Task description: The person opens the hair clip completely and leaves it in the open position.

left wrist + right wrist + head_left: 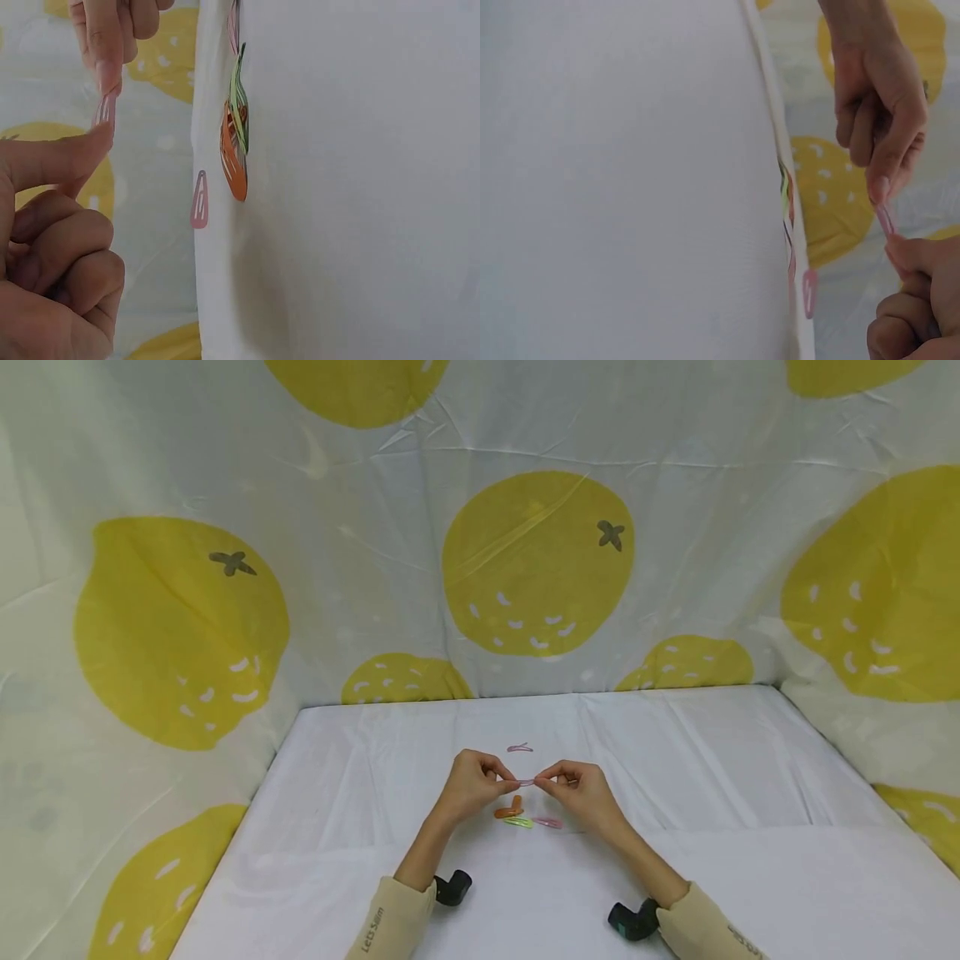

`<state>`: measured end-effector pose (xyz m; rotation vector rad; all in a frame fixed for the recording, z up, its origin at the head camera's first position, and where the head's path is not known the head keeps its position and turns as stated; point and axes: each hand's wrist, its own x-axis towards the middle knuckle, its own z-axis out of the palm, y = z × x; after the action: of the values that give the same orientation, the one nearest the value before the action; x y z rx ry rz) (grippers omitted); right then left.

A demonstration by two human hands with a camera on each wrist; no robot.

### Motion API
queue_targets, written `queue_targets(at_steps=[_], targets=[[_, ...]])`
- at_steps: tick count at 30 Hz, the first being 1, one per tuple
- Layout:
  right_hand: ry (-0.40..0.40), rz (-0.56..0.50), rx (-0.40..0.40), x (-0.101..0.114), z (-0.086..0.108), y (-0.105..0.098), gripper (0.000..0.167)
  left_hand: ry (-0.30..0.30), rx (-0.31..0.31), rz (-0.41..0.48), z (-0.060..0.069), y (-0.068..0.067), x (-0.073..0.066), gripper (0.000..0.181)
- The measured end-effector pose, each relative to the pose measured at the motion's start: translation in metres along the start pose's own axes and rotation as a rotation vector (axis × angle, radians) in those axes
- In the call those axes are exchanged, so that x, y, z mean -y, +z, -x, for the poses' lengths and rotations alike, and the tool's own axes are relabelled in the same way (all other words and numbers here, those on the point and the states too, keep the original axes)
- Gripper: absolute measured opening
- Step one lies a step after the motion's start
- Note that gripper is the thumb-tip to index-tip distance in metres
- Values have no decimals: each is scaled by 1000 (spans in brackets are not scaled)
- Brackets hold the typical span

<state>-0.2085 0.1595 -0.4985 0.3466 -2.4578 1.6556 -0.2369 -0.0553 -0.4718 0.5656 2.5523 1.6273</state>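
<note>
A pink snap hair clip (pixel 527 782) is held above the table between both hands. My left hand (pixel 478 781) pinches one end between thumb and forefinger, and my right hand (pixel 583 792) pinches the other; the fingertips cover both ends. In the left wrist view the clip's slotted middle (pixel 109 109) shows between the fingertips. Just below the hands lie orange snap clips (pixel 507 812), overlapping, with a yellow-green clip (pixel 518 822) against them. Another pink clip (pixel 547 822) lies to their right. Beyond the hands rests one more pink clip (pixel 520 747).
A white cloth covers the table (pixel 345 802). Behind it and at both sides hangs a pale curtain (pixel 360 568) printed with large yellow lemons. Black devices (pixel 453 888) are attached at both wrists, by the beige sleeves (pixel 393 914).
</note>
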Motion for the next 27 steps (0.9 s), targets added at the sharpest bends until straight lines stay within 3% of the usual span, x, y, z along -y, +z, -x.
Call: queue_targets(at_steps=[5,12,22,27], targets=[[-54,19,-32,4,1,4,5,33,-44,-26,1,3,-1,11],[-73,24,-43,2,-1,5,9,40,-40,-34,1,-2,-1,8],[-59,11,25,-1,-3,2,20,54,-39,-41,-1,-5,4,6],[-31,42,1,0,-7,3,16,61,-65,-50,-4,-6,5,6]])
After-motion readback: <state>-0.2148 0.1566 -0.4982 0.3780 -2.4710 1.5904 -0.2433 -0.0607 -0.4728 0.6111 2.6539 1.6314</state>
